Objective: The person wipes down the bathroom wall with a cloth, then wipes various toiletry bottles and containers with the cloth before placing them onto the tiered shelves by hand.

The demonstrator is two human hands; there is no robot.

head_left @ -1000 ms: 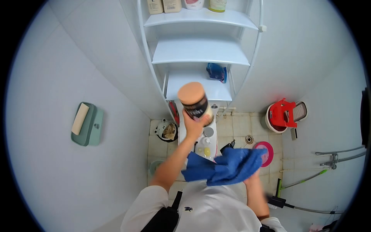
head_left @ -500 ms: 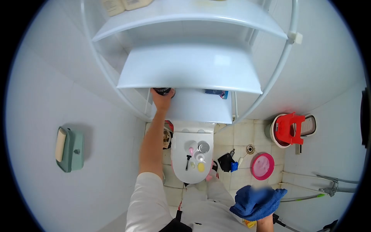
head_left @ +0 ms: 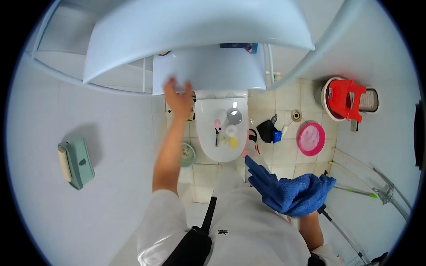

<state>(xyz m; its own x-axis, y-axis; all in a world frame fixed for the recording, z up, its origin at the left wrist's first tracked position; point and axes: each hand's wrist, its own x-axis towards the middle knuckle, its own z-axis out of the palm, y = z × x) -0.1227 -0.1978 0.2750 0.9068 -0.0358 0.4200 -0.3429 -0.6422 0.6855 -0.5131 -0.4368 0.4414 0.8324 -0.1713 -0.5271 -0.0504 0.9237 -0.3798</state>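
Note:
My left hand (head_left: 179, 101) is in front of the lower white shelf (head_left: 213, 73), fingers apart and slightly blurred, with nothing in it. At that shelf's back left, the rim of a round container (head_left: 164, 52) shows, mostly hidden by the shelf above. A blue box or packet (head_left: 239, 46) lies at the back right. My right hand (head_left: 305, 218) holds a bunched blue towel (head_left: 288, 190), which covers the fingers. Below the shelf, the closed toilet lid (head_left: 217, 153) carries a black razor (head_left: 217, 138), a round silver-grey lid (head_left: 234, 116), a yellow bar (head_left: 233, 142) and small pink and white items.
A pink basin (head_left: 312, 139) with sudsy water stands on the tiled floor, beside a drain (head_left: 296, 115). A red stool (head_left: 344, 99) rests on a bucket at the right. A green basin (head_left: 187, 155) sits left of the toilet. A green holder (head_left: 76, 163) hangs on the left wall.
My left hand has let go of the dark round container on the lower shelf and drawn back toward me. The towel has shifted up and now hangs more loosely. My view has tilted and moved.

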